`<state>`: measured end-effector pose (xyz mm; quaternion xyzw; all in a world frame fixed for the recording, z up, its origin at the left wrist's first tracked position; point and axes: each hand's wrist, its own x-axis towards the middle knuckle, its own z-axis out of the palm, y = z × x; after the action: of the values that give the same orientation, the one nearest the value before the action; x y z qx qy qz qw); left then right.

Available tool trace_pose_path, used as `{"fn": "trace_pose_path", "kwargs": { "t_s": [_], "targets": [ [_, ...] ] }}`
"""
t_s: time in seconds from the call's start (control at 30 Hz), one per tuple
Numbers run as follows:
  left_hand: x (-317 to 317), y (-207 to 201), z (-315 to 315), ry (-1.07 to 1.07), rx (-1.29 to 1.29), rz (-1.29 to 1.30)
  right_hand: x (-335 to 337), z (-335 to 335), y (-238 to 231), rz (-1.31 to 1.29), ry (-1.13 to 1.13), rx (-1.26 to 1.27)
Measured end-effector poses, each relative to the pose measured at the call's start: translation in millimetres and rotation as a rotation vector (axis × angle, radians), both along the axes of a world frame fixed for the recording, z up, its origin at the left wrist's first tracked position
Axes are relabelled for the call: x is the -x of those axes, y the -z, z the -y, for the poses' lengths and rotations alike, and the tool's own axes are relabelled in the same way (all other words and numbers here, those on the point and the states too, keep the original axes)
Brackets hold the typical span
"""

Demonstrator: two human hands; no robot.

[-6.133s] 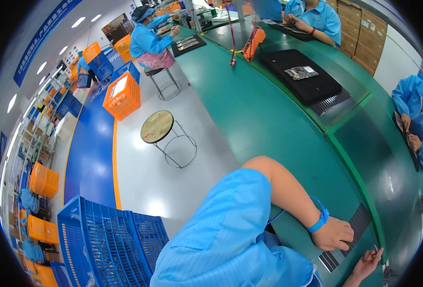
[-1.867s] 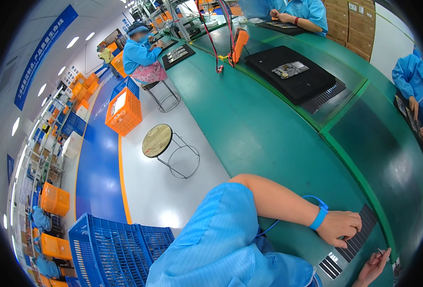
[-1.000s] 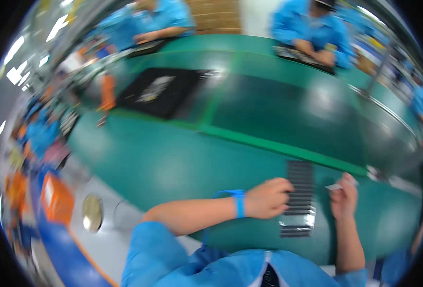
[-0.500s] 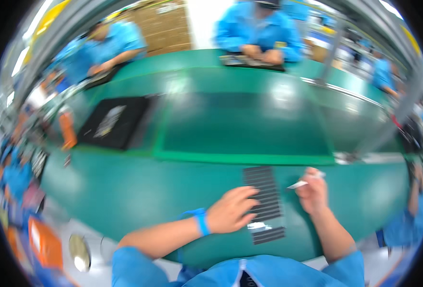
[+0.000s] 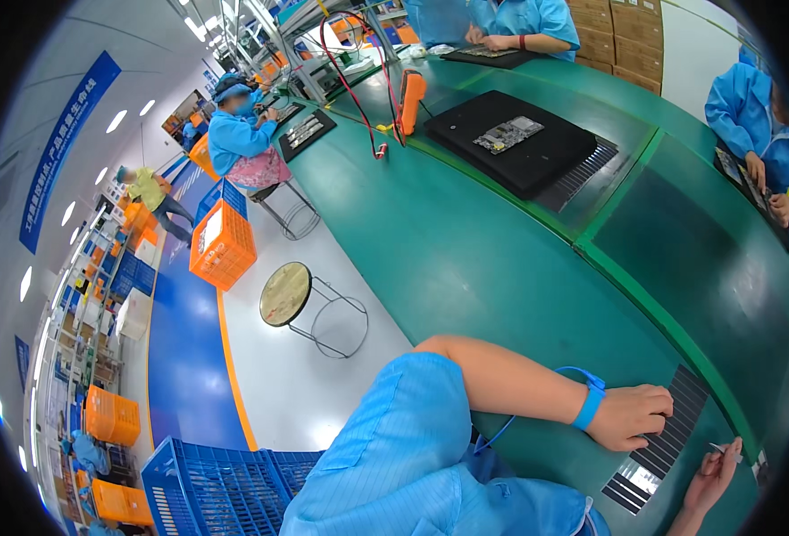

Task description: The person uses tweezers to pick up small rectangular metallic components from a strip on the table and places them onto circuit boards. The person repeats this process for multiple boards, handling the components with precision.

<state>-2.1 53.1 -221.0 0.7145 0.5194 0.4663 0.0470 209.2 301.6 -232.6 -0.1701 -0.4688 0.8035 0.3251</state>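
A narrow sheet of dark strips (image 5: pixel 667 438) lies on the green bench at the lower right, its near end pale and shiny. My left hand (image 5: pixel 628 416), with a blue wrist strap (image 5: pixel 591 402) and cord, rests on its left edge. The fingers are bent and somewhat apart, gripping nothing that I can see. Right of the sheet, my right hand (image 5: pixel 714 469) is closed around a thin pointed tool (image 5: pixel 714 447). Only the tool's light tip shows clearly, so its kind is uncertain.
A black pad (image 5: pixel 515 165) bears a circuit board (image 5: pixel 508 134). An orange meter (image 5: pixel 409 100) with red leads stands beyond. Green tape (image 5: pixel 622 286) crosses the bench. Left are a round stool (image 5: pixel 285 293), orange crates (image 5: pixel 222 246) and a blue crate (image 5: pixel 207 491). Co-workers sit around the bench.
The view has swung far to the left, bringing the aisle and stool into sight. My left hand stays at the strip sheet; my right hand still holds the thin tool beside it.
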Motion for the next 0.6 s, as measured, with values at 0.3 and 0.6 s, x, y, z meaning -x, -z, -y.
{"fn": "trace_pose_path", "kwargs": {
  "t_s": [0.3, 0.6],
  "targets": [
    [1, -3, -3, 0.000, 0.044, -0.026, 4, 6, -2, 0.056, 0.133, 0.045],
    [-1, -3, 0, -0.032, 0.017, -0.034, -3, 3, 4, -0.011, -0.002, 0.009]
  ]
}}
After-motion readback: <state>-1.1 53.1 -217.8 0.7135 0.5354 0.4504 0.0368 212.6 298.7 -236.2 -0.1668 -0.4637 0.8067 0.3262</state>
